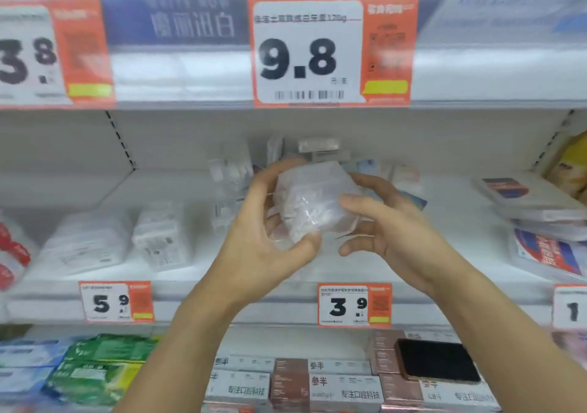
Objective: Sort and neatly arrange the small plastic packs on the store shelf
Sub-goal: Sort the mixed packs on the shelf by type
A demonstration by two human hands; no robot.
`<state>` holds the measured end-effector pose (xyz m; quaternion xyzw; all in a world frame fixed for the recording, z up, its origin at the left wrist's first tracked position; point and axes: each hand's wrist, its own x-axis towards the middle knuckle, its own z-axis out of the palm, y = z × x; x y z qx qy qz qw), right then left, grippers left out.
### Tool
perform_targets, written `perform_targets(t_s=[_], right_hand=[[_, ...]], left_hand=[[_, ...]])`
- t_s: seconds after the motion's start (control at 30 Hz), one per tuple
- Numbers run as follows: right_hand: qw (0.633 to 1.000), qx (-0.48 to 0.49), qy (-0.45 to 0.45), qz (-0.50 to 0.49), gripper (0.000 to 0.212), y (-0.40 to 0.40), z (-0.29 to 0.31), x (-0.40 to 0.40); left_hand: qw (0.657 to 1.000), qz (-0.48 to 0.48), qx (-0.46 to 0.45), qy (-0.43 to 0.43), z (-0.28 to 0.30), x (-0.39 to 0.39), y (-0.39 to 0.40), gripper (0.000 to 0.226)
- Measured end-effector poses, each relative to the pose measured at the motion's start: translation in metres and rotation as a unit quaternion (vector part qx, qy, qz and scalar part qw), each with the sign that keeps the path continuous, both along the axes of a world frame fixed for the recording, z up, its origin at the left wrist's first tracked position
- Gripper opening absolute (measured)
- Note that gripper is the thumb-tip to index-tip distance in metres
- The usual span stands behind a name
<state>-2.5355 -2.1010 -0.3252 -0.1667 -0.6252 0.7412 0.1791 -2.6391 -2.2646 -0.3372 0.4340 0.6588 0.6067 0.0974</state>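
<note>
A small clear plastic pack point(313, 200) with white contents is held up in front of the middle shelf, between both hands. My left hand point(263, 235) grips it from the left and below, thumb under its lower edge. My right hand point(386, 222) holds its right side, thumb across the front. More small white packs point(160, 238) lie on the white shelf point(197, 273) to the left, next to a larger white pack point(84, 242). Behind the held pack, several small packs point(230, 169) stand blurred at the back.
Red-and-white flat packs point(536, 219) are stacked at the shelf's right end. Price tags 5.9 point(116, 301) and 3.9 point(354, 305) hang on the shelf edge. The lower shelf holds boxes point(346, 387), green packs point(98, 368) and a black item point(436, 360).
</note>
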Motion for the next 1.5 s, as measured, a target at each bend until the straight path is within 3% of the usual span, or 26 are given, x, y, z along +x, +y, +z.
perform_targets(t_s=[0.07,0.17,0.23,0.3,0.4,0.47,0.6,0.67,0.77,0.83,0.97,1.03,1.1,1.17,1.23,1.3,1.37,1.43,1.5], right_hand=[[0.999,0.02,0.007,-0.024,0.051,-0.021,0.003,-0.021],[0.996,0.038,0.013,-0.082,0.047,-0.051,0.01,-0.065],[0.993,0.039,0.033,-0.103,0.047,-0.072,0.015,-0.102],[0.985,0.092,0.056,-0.131,0.044,-0.093,0.016,-0.143],[0.937,0.283,0.131,-0.157,0.041,-0.125,0.012,-0.197],[0.901,0.395,0.142,-0.107,0.043,-0.142,0.003,-0.224],[0.873,0.482,0.01,0.071,0.04,-0.158,-0.02,-0.25],[0.87,0.476,-0.032,0.127,0.036,-0.16,-0.025,-0.248],[0.882,0.45,-0.041,0.133,0.024,-0.159,-0.023,-0.243],[0.913,0.388,-0.04,0.121,0.012,-0.164,-0.018,-0.242],[0.972,0.175,-0.084,0.136,0.012,-0.174,-0.002,-0.242],[0.976,0.172,-0.07,0.112,0.014,-0.16,-0.002,-0.243],[0.94,0.34,-0.001,-0.007,0.02,-0.133,-0.006,-0.24],[0.856,0.495,0.07,-0.134,0.023,-0.102,-0.007,-0.234],[0.8,0.574,0.009,-0.175,0.033,-0.076,-0.003,-0.232],[0.78,0.597,-0.131,-0.13,0.058,-0.059,-0.002,-0.235],[0.753,0.617,-0.213,-0.08,0.073,-0.053,-0.008,-0.238],[0.731,0.643,-0.217,-0.069,0.07,-0.05,-0.014,-0.24],[0.768,0.608,-0.183,-0.089,0.059,-0.05,-0.014,-0.238]], left_hand=[[0.991,0.078,-0.059,0.094,0.0,-0.019,-0.028,0.083],[0.92,0.273,-0.143,0.241,-0.008,-0.06,-0.075,0.077],[0.862,0.388,-0.2,0.258,-0.019,-0.085,-0.105,0.075],[0.826,0.441,-0.272,0.223,-0.028,-0.101,-0.129,0.076],[0.834,0.393,-0.367,0.118,-0.039,-0.113,-0.15,0.083],[0.846,0.353,-0.387,0.104,-0.047,-0.118,-0.159,0.09],[0.856,0.371,-0.341,0.12,-0.049,-0.122,-0.173,0.082],[0.869,0.38,-0.301,0.103,-0.044,-0.119,-0.175,0.079],[0.878,0.352,-0.31,0.097,-0.036,-0.112,-0.172,0.092],[0.885,0.33,-0.317,0.086,-0.035,-0.108,-0.169,0.094],[0.869,0.35,-0.331,0.109,-0.042,-0.105,-0.16,0.091],[0.857,0.371,-0.337,0.121,-0.044,-0.107,-0.156,0.086],[0.849,0.388,-0.337,0.123,-0.043,-0.108,-0.153,0.08],[0.847,0.395,-0.336,0.116,-0.041,-0.109,-0.152,0.076],[0.843,0.402,-0.34,0.112,-0.04,-0.11,-0.151,0.072],[0.836,0.406,-0.349,0.121,-0.039,-0.11,-0.15,0.069],[0.831,0.406,-0.358,0.129,-0.039,-0.11,-0.149,0.07],[0.829,0.404,-0.364,0.131,-0.039,-0.109,-0.148,0.072],[0.831,0.4,-0.365,0.13,-0.038,-0.109,-0.147,0.073]])
